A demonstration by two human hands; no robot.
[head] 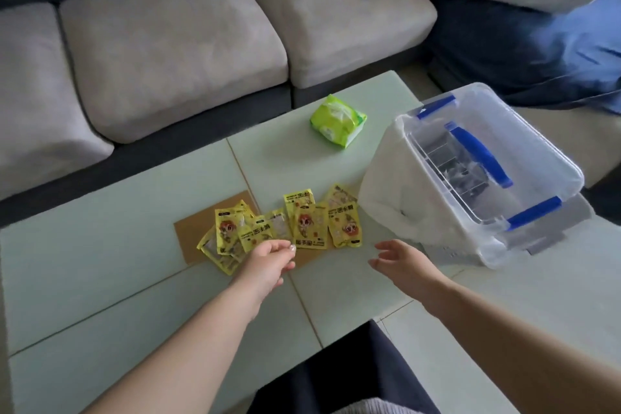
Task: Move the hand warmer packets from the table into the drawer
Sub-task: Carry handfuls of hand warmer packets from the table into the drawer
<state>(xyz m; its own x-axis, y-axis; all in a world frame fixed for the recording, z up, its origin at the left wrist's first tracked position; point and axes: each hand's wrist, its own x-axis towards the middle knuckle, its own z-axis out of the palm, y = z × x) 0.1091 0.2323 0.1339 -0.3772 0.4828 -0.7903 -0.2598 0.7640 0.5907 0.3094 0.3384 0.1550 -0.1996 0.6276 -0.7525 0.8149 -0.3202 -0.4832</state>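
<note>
Yellow foil hand warmer packets scattered on pale green table, left of clear plastic box, left hand pinching one packet's edge, right hand just right of packets, fingers loosely spread

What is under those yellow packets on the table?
A brown cardboard sheet lies under most of the yellow packets, on the table. The part beneath the packets is covered.
</note>
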